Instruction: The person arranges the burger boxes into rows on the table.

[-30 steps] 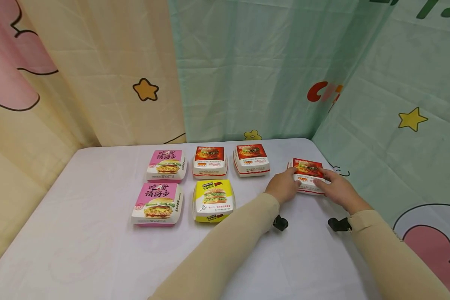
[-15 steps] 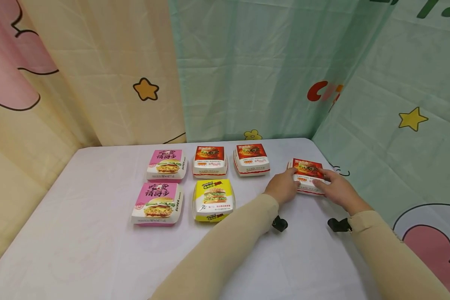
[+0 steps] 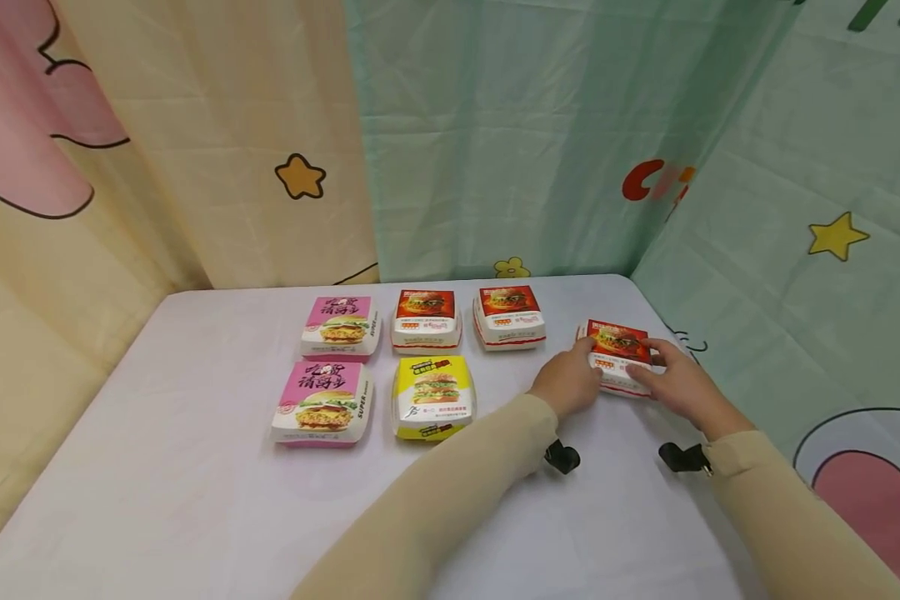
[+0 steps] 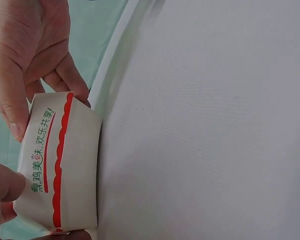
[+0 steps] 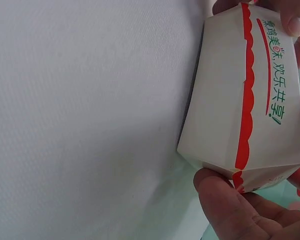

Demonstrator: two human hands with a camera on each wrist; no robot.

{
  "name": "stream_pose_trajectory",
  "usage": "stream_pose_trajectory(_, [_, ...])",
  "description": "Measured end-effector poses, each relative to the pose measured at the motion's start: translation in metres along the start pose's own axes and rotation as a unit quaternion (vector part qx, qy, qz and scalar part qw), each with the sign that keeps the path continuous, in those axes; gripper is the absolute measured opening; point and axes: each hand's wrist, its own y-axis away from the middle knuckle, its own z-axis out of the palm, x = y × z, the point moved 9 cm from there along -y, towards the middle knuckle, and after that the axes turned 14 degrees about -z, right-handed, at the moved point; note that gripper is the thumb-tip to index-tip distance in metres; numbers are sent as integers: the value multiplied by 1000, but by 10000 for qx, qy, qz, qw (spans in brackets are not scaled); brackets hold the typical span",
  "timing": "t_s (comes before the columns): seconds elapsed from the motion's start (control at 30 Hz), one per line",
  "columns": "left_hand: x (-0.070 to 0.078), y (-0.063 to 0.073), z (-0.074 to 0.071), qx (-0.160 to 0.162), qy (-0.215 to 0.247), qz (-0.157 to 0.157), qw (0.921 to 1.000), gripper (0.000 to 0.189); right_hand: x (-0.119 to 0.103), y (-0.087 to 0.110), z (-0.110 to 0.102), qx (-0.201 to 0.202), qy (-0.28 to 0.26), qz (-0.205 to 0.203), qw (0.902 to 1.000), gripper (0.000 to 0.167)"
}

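Observation:
At the right side of the table in the head view, both hands hold a red and white burger box (image 3: 621, 348). My left hand (image 3: 568, 381) grips its left side and my right hand (image 3: 688, 390) its right side. The thumbs lie near the front of the lid. In the left wrist view, the box (image 4: 75, 165) shows a white front with a red scalloped line and green lettering, close against the tabletop. The right wrist view has the right hand's fingers (image 5: 222, 205) at one end of the box (image 5: 222, 95).
Two more red and white burger boxes (image 3: 508, 319) stand in the back row beside a pink one (image 3: 341, 327). A second pink box (image 3: 322, 406) and a yellow one (image 3: 433, 400) sit in front of them on the white table (image 3: 180, 483). Curtains (image 3: 450, 150) hang behind and at the sides.
The head view has shifted slightly. Still between both hands, the box has come a little nearer to the person. The other boxes have kept their places.

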Motion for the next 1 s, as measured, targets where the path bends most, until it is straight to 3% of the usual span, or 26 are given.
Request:
stream_pose_trajectory(0.6, [-11,44,-25,78,-607,-156,9980,62,-43,20,11,-91,146,-228,9996,86])
stream_pose_trajectory(1.0, [-33,69,-37,-74,-577,-317,9978,73,-71,29,26,-131,8,-335,9994,86])
